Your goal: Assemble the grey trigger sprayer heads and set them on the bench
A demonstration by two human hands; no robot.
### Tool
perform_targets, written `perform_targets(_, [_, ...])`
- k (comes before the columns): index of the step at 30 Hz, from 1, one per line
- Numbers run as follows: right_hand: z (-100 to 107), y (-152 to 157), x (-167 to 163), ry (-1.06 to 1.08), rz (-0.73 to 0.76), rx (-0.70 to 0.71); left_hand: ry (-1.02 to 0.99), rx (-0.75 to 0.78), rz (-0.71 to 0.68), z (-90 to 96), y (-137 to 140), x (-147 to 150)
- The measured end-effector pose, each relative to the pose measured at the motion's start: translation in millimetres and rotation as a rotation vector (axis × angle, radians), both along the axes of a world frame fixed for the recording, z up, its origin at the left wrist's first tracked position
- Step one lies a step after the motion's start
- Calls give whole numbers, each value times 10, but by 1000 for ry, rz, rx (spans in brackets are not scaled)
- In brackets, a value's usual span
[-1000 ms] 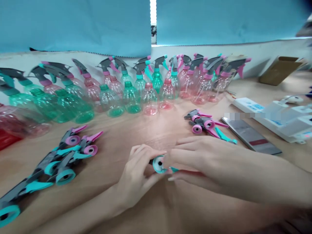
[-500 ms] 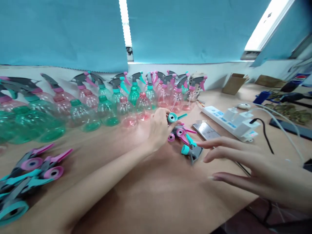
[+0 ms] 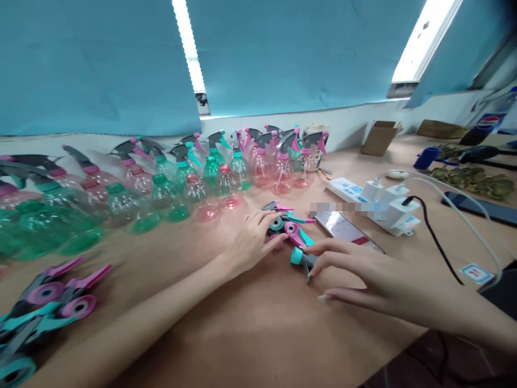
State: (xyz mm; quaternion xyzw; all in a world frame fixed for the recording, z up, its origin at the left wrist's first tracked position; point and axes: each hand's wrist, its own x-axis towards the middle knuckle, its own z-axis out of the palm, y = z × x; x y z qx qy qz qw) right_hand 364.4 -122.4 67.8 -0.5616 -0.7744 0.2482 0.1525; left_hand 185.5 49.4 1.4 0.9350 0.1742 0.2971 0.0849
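Note:
My left hand (image 3: 248, 245) is closed round a teal-collared trigger spray head (image 3: 277, 223), down against a small pile of other spray heads. In that pile lies a pink-collared spray head (image 3: 291, 229) with its ring facing me. My right hand (image 3: 363, 272) reaches in from the right, fingers apart, over a grey spray head with a teal collar (image 3: 297, 256). Its fingertips partly cover that spray head; whether they touch it I cannot tell. Behind my left hand stands an open-necked pink bottle (image 3: 228, 188).
Several clear green and pink bottles (image 3: 165, 199) line the back, many with spray heads on. More loose spray heads (image 3: 44, 307) lie at the left. On the right are a phone (image 3: 339, 226), a white power strip (image 3: 347, 191) with plugs and cables, and a cardboard box (image 3: 379, 138).
My left hand has lowered the teal spray head onto the pile. My right hand has moved closer over the grey and teal one. The camera view has shifted slightly.

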Motion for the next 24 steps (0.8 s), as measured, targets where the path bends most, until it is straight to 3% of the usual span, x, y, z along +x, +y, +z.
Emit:
perform_targets(4, [17,94,-119,11,59,-17,28,-3,72,50,-54,-381])
perform_targets(9, [38,275,-420,-14,243,-17,55,8,203,206,-254,-1124])
perform_targets(16, [-1,636,-1175,-25,470,-37,201,-22,511,465,-503,-2199])
perform_targets(20, [-102,895,-1660,8,651,28,248,-56,619,494,-577,-2755])
perform_targets(24, [-194,1094,-2142,14,723,104,260,-166,702,497,-650,-3201])
